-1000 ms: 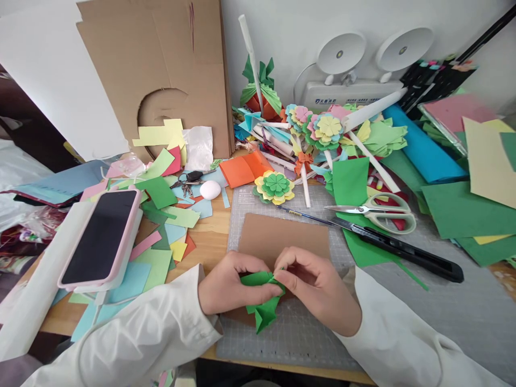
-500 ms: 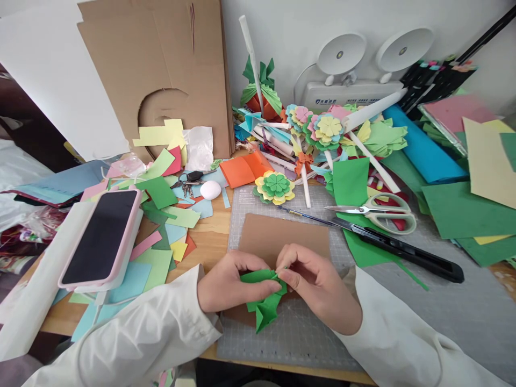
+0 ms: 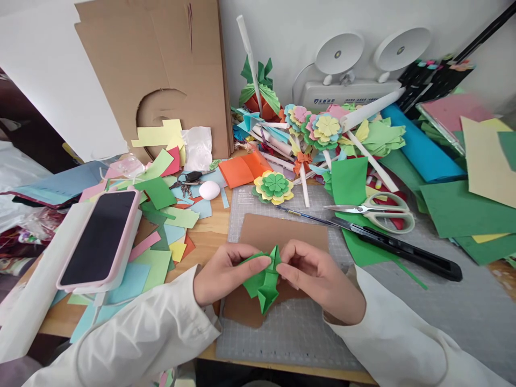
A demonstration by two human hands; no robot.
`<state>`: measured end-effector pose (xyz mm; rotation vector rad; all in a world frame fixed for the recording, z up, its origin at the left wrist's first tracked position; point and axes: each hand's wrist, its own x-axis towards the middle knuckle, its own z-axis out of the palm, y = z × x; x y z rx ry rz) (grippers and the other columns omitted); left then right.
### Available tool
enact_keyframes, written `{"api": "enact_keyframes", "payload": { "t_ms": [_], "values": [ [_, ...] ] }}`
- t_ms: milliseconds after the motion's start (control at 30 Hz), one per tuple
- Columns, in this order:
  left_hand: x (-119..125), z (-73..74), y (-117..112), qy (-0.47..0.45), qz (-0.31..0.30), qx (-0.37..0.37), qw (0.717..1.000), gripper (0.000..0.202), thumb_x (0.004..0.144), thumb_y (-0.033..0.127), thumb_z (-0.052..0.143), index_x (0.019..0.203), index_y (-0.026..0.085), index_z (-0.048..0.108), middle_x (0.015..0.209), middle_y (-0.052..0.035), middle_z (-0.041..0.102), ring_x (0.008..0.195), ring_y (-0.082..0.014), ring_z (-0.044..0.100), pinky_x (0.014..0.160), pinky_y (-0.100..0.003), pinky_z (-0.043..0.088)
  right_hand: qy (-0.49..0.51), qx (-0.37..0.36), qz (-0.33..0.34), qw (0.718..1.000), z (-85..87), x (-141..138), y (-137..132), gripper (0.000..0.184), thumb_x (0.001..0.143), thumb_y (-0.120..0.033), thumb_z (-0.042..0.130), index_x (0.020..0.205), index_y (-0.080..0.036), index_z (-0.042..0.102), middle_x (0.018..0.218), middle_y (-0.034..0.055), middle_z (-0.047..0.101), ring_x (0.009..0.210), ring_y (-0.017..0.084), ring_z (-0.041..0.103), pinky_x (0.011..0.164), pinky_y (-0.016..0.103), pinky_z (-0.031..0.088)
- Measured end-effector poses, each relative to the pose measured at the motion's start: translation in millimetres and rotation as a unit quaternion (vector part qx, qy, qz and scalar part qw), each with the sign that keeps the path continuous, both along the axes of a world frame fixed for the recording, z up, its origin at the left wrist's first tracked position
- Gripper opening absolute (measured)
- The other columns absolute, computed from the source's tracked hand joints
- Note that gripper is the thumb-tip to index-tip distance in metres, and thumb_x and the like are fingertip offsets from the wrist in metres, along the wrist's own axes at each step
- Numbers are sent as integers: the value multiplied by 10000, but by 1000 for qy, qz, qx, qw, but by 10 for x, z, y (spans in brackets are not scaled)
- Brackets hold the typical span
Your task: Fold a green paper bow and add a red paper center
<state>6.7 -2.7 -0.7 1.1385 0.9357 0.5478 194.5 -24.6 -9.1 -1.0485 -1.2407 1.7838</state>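
A folded green paper piece [image 3: 263, 279] is pinched between both hands just above a brown card sheet [image 3: 278, 234] on the grey cutting mat [image 3: 403, 317]. My left hand [image 3: 224, 272] grips its left side with thumb and fingers closed. From the right, my right hand [image 3: 318, 276] pinches its upper edge. The paper's pointed lower part hangs below the fingers. Both arms wear white sleeves.
Scissors [image 3: 379, 213] and a black utility knife [image 3: 403, 249] lie right of the card. A phone in a pink case [image 3: 100, 236] rests on a white box at left. Paper flowers [image 3: 276, 186], coloured paper scraps, keys [image 3: 189, 180] and cardboard [image 3: 161, 70] crowd the back.
The green piece has been turned and lifted slightly, so a point sticks up between the fingers. Both hands shifted a little away from me.
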Motion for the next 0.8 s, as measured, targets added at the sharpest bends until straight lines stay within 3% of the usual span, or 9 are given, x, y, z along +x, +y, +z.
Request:
{"api": "enact_keyframes", "payload": {
  "t_ms": [367, 800],
  "values": [
    [1, -19, -25, 18, -29, 63, 997, 362, 790, 390, 640, 606, 80, 661, 496, 1, 509, 485, -81, 405, 464, -206, 340, 45, -17, -5, 999, -79, -10, -11, 321, 791, -375, 676, 641, -178, 472, 586, -56, 439, 473, 58, 330, 436, 214, 251],
    [45, -9, -93, 66, 21, 85, 994, 424, 811, 455, 586, 603, 87, 614, 508, 0, 499, 489, -82, 413, 463, -197, 343, 89, -24, -28, 995, -109, -73, -57, 306, 816, -343, 660, 640, -171, 478, 576, -61, 448, 459, 51, 340, 437, 214, 246]
  ]
}}
